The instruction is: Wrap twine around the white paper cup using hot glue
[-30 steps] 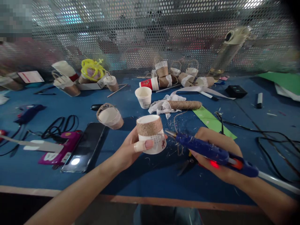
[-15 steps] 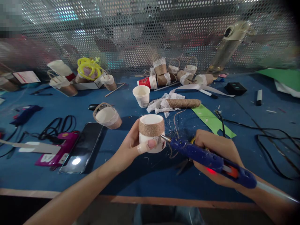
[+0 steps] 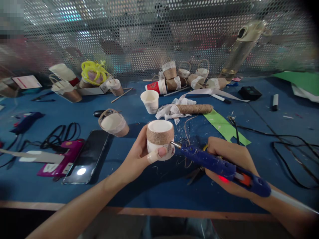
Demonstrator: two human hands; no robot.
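Observation:
My left hand [image 3: 142, 147] is closed around a white paper cup [image 3: 159, 136] whose upper part is wrapped in brown twine. A bandage-like strip covers the thumb that presses on the cup's front. In my right hand [image 3: 229, 159] is a blue hot glue gun [image 3: 211, 161], its metal nozzle at the cup's right side, close below the twine band. A red light glows on the gun, and a glue stick sticks out of its rear. From the spool of twine [image 3: 195, 109] behind the cup, a loose strand runs down. Scissors [image 3: 196, 174] lie partly hidden beneath the glue gun.
A plain paper cup [image 3: 150, 101] and a small twine-wrapped basket [image 3: 114, 124] stand beyond my left hand. A phone [image 3: 87, 157] and purple glue gun [image 3: 63, 157] lie left. Several baskets [image 3: 196, 81] and a tilted bottle [image 3: 238, 53] are at the mesh panel. Black cables [image 3: 286, 149] run right.
The cup has shifted very slightly left and up in my left hand. The nozzle now sits a little higher, near the cup's right edge. Both hands keep their holds.

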